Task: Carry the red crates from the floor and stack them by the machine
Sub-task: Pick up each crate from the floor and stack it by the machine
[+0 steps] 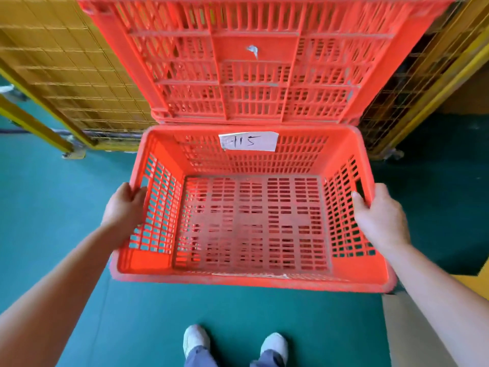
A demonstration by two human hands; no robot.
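Note:
I hold an empty red slatted crate (251, 280) level in front of me, above the green floor. My left hand (124, 205) grips its left rim and my right hand (381, 215) grips its right rim. A white paper label (248, 141) marked "115" is stuck inside its far wall. Directly beyond it stands a tall stack of red crates (254, 62), whose side faces me and runs past the top of the view. The far rim of the crate I hold is close against that stack.
Yellow wire-mesh guard fencing (66, 75) stands left of the stack and more mesh fencing (412, 83) on the right. A brown cardboard sheet (407, 332) lies at the lower right. My white shoes (195, 339) stand on the green floor (53, 194) below the crate.

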